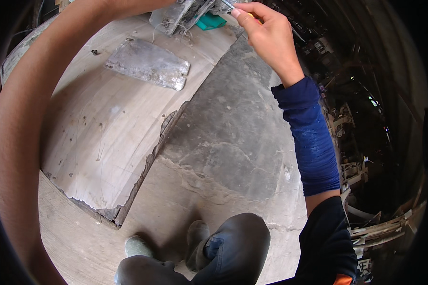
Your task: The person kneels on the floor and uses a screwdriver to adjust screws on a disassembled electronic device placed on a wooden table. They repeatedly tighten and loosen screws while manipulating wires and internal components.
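Note:
At the top of the view my right hand (270, 35) is closed around a screwdriver (228, 4), with its metal shaft pointing up and left and a bit of yellow handle showing between the fingers. The shaft's tip is cut off by the upper edge. Beside it stands a grey, worn metal assembly (176, 18) with thin loose wire hanging from it. A green piece (210, 21) lies under its right side. My left hand (150, 4) reaches over to this assembly; its fingers are out of the picture.
A flat, scuffed metal plate (148, 62) lies on the worn wooden tabletop (104, 128), whose right edge is chipped. A small dark bit (94, 52) sits left of the plate. Below are the cracked concrete floor (228, 137) and my legs. Cluttered parts (354, 171) fill the dark right side.

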Demonstrator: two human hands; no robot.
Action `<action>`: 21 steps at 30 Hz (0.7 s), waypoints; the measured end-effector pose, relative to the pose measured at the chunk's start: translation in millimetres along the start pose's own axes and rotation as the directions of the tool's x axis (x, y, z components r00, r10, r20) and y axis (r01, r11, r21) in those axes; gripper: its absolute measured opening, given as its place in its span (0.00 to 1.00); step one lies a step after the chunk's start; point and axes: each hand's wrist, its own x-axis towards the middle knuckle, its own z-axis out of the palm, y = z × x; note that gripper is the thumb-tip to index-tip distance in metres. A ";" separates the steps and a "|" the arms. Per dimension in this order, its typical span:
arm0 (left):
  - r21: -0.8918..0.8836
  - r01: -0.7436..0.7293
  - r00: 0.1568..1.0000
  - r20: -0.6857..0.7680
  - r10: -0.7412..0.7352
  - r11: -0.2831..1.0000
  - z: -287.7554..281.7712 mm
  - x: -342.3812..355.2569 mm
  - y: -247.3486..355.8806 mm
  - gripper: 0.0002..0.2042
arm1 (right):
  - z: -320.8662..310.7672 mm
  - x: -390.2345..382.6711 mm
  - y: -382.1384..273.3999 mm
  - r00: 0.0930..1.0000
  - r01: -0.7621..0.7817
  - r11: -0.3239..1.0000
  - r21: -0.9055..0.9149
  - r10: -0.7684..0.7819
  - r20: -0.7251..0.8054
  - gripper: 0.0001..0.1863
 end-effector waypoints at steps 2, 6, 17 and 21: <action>0.015 0.006 1.000 -0.005 -0.006 1.000 0.5 0.1 3.2 0.11 | 4.5 -5.9 -5.9 0.988 0.114 0.965 -0.235 -0.135 -0.078 0.11; 0.031 0.062 0.998 0.019 -0.063 0.998 -4.2 -1.6 13.4 0.11 | -4.2 6.6 -18.8 1.000 -0.010 0.981 -0.195 0.016 0.026 0.12; 0.004 0.027 1.000 0.012 -0.027 1.000 -1.7 1.4 3.4 0.11 | -14.9 19.9 -14.7 0.807 -0.591 0.695 0.410 0.510 0.299 0.11; -0.059 0.093 0.995 0.039 -0.091 0.994 1.9 6.7 8.6 0.11 | -37.2 27.0 3.8 0.778 -0.620 0.679 0.394 0.465 0.423 0.11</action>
